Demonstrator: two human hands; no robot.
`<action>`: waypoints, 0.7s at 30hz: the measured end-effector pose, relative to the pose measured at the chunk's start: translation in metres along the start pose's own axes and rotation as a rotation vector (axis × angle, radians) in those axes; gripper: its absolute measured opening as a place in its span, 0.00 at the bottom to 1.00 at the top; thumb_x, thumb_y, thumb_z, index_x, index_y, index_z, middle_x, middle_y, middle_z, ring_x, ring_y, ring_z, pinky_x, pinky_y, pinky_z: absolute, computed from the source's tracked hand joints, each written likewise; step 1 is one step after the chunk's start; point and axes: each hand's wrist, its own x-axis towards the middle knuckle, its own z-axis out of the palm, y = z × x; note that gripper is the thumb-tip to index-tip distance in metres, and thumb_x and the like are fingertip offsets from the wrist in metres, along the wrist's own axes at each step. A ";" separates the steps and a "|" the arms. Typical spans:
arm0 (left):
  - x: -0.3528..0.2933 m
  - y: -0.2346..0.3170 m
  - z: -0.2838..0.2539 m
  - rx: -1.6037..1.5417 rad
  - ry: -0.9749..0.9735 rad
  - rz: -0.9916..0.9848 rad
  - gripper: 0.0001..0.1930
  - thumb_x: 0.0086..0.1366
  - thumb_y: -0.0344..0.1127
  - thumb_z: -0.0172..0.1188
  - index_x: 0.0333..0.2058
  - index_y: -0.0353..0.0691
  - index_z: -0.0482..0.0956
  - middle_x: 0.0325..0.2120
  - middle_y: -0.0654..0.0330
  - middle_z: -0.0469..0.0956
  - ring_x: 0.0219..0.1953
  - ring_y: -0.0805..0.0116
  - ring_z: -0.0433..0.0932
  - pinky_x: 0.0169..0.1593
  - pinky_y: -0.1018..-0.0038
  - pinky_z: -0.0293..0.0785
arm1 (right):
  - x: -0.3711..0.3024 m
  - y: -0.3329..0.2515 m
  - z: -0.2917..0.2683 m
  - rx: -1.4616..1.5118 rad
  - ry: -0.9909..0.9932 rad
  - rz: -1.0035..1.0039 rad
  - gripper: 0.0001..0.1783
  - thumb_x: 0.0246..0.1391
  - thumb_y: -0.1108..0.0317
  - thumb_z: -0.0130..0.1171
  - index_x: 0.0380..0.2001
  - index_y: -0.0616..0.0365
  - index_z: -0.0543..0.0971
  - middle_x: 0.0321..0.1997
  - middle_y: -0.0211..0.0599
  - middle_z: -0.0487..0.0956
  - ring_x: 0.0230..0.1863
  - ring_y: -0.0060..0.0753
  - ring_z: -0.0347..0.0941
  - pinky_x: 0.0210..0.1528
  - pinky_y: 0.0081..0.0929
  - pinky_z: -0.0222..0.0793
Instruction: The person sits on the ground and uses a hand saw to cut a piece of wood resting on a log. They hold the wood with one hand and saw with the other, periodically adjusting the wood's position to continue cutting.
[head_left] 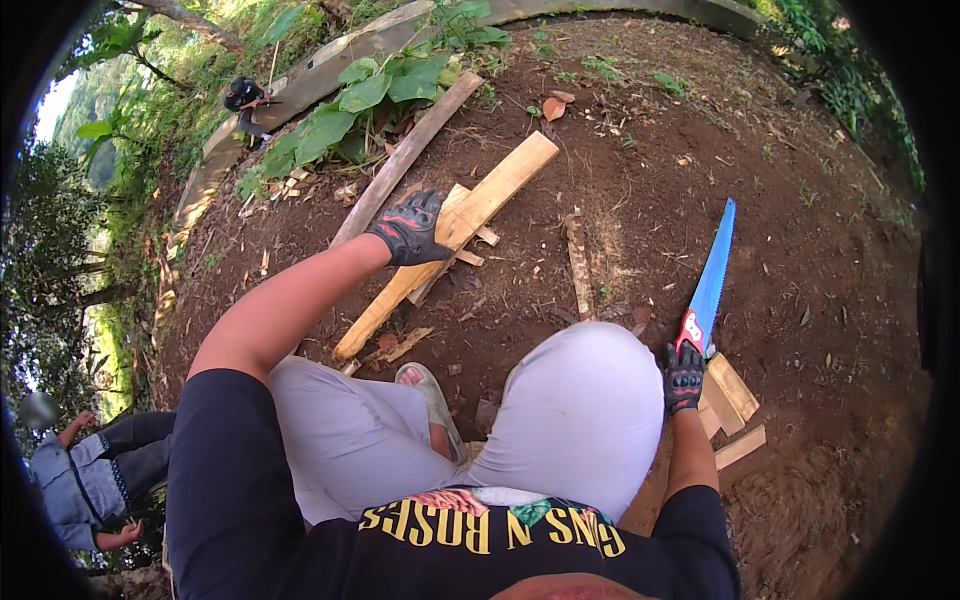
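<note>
My left hand [412,228], in a black glove with red marks, grips a pale wooden plank [497,188] near its middle. The plank slants from the lower left to the upper right, with shorter wood pieces [468,257] partly under it. At my right side, my gloved right hand [685,377] is closed round the red handle of a handsaw [712,275]. The saw's blue blade points away from me, apart from the plank, its toothed edge facing right. The fingers under the handle are mostly hidden.
A weathered board [410,155] lies beyond my left hand. Cut wood blocks [731,392] sit beside my right wrist, and a thin stick [578,265] lies ahead on brown soil. Leafy plants [365,95] edge a low wall. One person [245,97] is far left; another [90,480] is at lower left.
</note>
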 end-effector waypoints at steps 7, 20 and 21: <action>0.024 -0.033 0.145 -0.078 0.172 0.063 0.65 0.60 0.67 0.74 0.81 0.31 0.49 0.82 0.35 0.50 0.83 0.35 0.54 0.82 0.44 0.53 | 0.048 -0.038 -0.106 0.130 -0.398 0.193 0.18 0.71 0.58 0.61 0.59 0.50 0.84 0.57 0.54 0.84 0.61 0.52 0.80 0.62 0.50 0.74; 0.034 -0.036 0.192 -0.360 0.445 0.016 0.53 0.67 0.48 0.68 0.81 0.32 0.51 0.79 0.31 0.57 0.79 0.35 0.63 0.77 0.43 0.65 | 0.152 -0.142 -0.420 0.870 0.369 0.622 0.25 0.76 0.71 0.61 0.73 0.60 0.79 0.54 0.33 0.87 0.45 0.15 0.79 0.46 0.21 0.76; 0.032 -0.044 0.193 -0.355 0.440 0.014 0.52 0.67 0.49 0.68 0.81 0.32 0.51 0.79 0.32 0.58 0.79 0.35 0.64 0.77 0.44 0.65 | 0.160 -0.155 -0.416 0.826 0.431 0.511 0.25 0.76 0.71 0.60 0.73 0.60 0.79 0.53 0.31 0.86 0.42 0.11 0.77 0.43 0.18 0.74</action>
